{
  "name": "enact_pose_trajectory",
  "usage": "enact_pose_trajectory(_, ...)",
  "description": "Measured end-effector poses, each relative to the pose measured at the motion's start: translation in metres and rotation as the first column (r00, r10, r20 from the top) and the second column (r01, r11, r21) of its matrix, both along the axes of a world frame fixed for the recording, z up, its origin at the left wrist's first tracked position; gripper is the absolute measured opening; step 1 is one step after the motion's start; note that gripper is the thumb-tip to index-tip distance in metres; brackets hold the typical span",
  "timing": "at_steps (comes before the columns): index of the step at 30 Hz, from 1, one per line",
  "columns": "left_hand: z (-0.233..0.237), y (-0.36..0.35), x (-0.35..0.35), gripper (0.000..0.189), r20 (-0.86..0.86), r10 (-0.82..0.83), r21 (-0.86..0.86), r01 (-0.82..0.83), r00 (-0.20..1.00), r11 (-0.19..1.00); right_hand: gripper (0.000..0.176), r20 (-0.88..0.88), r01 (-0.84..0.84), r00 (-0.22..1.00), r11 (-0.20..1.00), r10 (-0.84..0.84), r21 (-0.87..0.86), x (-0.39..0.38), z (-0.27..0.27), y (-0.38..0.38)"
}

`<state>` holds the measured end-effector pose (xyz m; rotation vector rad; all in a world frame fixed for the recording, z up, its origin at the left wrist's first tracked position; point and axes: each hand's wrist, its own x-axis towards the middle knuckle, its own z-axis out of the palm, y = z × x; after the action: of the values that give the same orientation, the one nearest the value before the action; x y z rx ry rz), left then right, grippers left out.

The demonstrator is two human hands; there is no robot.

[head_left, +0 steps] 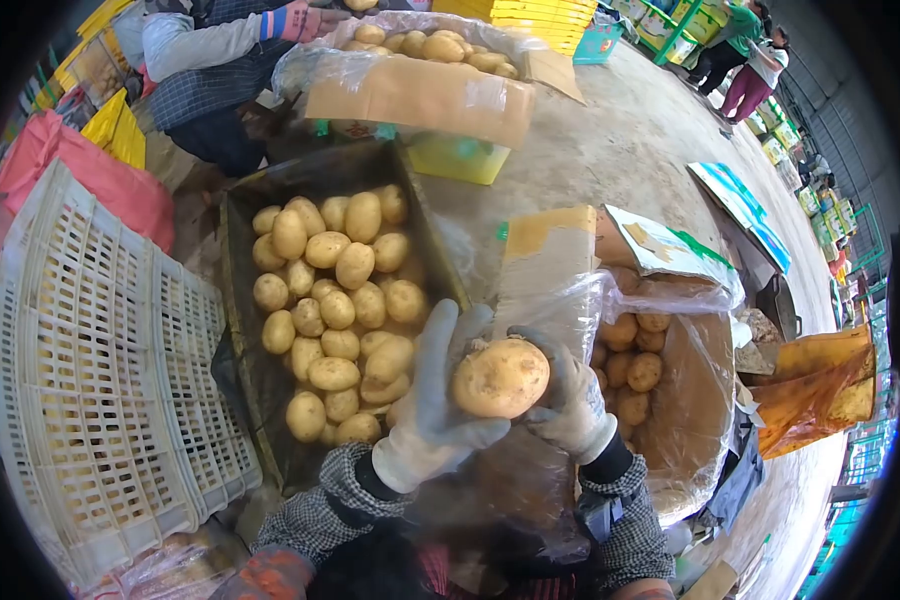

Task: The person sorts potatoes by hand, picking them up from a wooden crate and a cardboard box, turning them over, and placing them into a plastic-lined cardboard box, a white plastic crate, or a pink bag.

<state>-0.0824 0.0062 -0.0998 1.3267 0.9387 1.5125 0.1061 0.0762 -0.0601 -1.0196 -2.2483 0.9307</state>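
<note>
A large potato (501, 379) with a few dark specks is held up between my two gloved hands. My left hand (428, 410) cups its left side, thumb along the underside and fingers stretched upward beside and behind it. Around its right side curl the fingers of my right hand (570, 405). Both gloves are white with grey-coated fingers. To the left stands a dark, deep crate (238, 270) of loose potatoes (332, 374). On the right, a cardboard box (692, 385) lined with clear plastic contains more potatoes (627, 372).
White slatted plastic crates (100, 350) stand at the left. Across from me, a person's gloved hand (303, 20) is above another potato-filled box (420, 95). Orange-brown plastic sheeting (815, 390) lies at the right; flattened cardboard (740, 215) is on the concrete floor. Two people stand farther off.
</note>
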Motion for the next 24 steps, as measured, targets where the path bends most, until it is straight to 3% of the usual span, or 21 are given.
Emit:
enact_pose_trajectory(9,0.019,-0.002,0.013,0.112,0.269,-0.007,-0.085,0.031,0.963,0.996,0.079,-0.039,0.001,0.999,1.0,0.0,0.012,-0.002,-0.002,0.001)
enact_pose_trajectory(12,0.008,0.006,0.002,0.081,-0.084,0.008,0.019,-0.007,0.996,1.0,0.078,-0.007,0.037,0.999,0.997,-0.037,0.066,-0.001,-0.012,0.0)
enact_pose_trajectory(15,0.005,0.002,0.006,0.043,0.068,-0.07,0.116,0.062,0.995,0.991,0.079,-0.016,0.045,0.999,0.992,-0.043,0.12,0.003,-0.026,0.002)
enact_pose_trajectory(18,0.012,0.002,0.009,0.024,-0.022,-0.029,0.205,0.033,0.999,0.978,0.082,-0.011,0.07,0.998,0.995,-0.069,0.069,0.005,-0.024,-0.003)
enact_pose_trajectory(21,0.003,0.002,0.005,0.046,-0.129,-0.033,0.29,0.07,0.991,0.955,0.084,-0.075,0.071,0.995,0.995,-0.065,0.077,0.003,-0.023,-0.005)
enact_pose_trajectory(23,-0.011,0.0,0.018,0.063,0.216,-0.083,0.139,0.054,0.973,0.989,0.084,-0.108,0.049,0.993,0.998,-0.046,0.025,0.001,-0.024,-0.002)
enact_pose_trajectory(24,-0.005,0.002,0.018,0.07,0.236,-0.069,0.115,0.042,0.969,0.993,0.082,-0.128,0.055,0.99,0.998,-0.059,-0.036,0.0,-0.022,-0.003)
